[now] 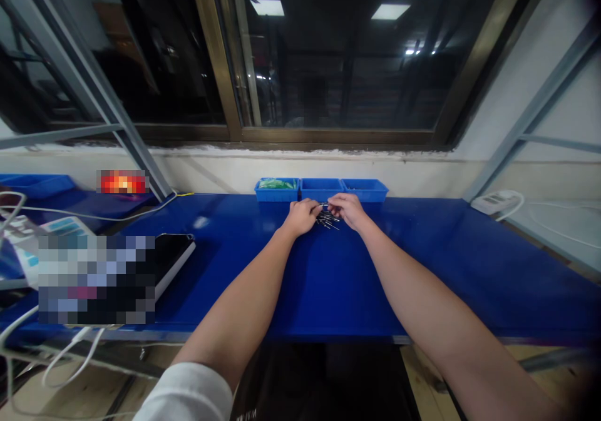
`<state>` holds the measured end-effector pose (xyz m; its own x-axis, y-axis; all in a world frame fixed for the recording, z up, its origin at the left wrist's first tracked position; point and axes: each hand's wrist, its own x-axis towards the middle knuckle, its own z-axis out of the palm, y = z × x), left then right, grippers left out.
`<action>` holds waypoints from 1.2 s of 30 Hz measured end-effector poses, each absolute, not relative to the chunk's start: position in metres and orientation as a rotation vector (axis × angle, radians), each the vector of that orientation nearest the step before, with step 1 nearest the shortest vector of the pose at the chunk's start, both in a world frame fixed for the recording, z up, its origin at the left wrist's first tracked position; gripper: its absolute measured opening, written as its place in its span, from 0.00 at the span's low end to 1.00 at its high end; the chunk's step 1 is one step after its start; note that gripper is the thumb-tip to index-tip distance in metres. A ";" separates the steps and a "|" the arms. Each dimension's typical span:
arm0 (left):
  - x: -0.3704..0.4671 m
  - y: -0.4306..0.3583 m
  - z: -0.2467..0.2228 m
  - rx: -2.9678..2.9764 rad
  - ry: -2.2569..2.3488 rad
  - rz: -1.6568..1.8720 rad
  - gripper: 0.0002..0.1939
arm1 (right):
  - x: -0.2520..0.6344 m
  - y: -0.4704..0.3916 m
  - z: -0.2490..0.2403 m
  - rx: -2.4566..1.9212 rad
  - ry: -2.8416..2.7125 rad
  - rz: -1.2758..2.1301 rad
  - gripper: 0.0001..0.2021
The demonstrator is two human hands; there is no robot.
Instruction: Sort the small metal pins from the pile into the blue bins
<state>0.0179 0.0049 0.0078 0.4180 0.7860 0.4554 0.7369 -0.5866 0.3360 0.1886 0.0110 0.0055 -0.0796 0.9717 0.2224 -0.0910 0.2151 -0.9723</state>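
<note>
Several thin, dark metallic pieces (pixel 327 219) lie in a small pile on the blue table (pixel 338 283). At the pile's left edge is my left hand (pixel 303 216), its fingers curled together at a small metallic piece. My right hand (pixel 346 208) is at the right side of the pile, thumb and fingers pinched on a small piece too tiny to identify. The two hands' fingertips are close together above the pile. Just behind them stand three blue bins: the left bin (pixel 277 194) holds a green packet, while the middle bin (pixel 322 194) and right bin (pixel 365 194) show little of their contents.
A pixelated dark device (pixel 176 246) and white cables lie at the left. Farther back left is another blue tray (pixel 40 184). A white power strip (pixel 496 201) sits at the right edge. Metal frame posts flank the table, with a window behind.
</note>
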 end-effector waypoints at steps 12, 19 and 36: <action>0.016 0.009 0.000 2.415 1.627 0.853 0.20 | 0.206 0.018 0.016 -1.449 -1.346 0.032 0.07; 0.017 0.009 -0.002 2.416 1.691 0.751 0.21 | 0.219 0.027 0.012 -1.625 -1.405 0.195 0.28; 0.017 0.002 -0.001 2.507 1.638 0.518 0.46 | 0.209 0.023 -0.011 -1.908 -1.844 0.012 0.22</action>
<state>0.0167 0.0015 -0.0006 0.3624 0.9044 0.2252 0.8696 -0.4150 0.2675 0.2092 0.0226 -0.0106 0.0908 0.9431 0.3200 0.9390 0.0260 -0.3430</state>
